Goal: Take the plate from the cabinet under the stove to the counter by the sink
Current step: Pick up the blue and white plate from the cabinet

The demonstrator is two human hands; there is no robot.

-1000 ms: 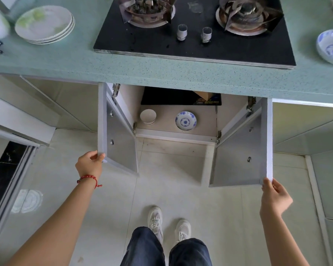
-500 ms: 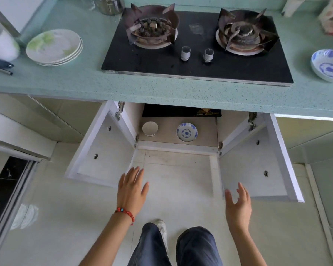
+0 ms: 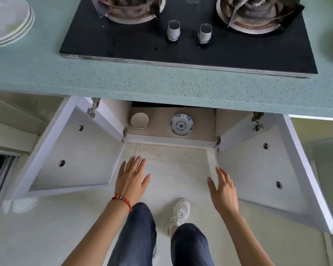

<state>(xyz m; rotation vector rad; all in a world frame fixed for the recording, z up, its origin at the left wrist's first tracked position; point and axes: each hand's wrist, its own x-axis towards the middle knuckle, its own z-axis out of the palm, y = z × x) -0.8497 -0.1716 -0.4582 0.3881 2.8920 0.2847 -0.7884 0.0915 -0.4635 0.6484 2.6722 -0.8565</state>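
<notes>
A small white plate with a blue pattern (image 3: pixel 181 124) lies on the floor of the open cabinet (image 3: pixel 171 136) under the black stove (image 3: pixel 188 45). Left of it sits a plain white round dish (image 3: pixel 139 120). Both cabinet doors stand swung wide open. My left hand (image 3: pixel 132 178), with a red bead bracelet at the wrist, is open with fingers spread, in front of the cabinet and below the plate. My right hand (image 3: pixel 223 191) is open too, near the inner edge of the right door (image 3: pixel 258 173). Neither hand touches the plate.
The teal speckled counter (image 3: pixel 123 81) overhangs the cabinet. A stack of white plates (image 3: pixel 8 22) sits on it at the far left. The left door (image 3: pixel 73 152) juts out over the pale floor tiles. My legs and a white shoe (image 3: pixel 179 214) are below.
Both hands let go of the door edges and came inward and forward toward the cabinet opening. The doors swung fully open. The view has dropped closer to the cabinet.
</notes>
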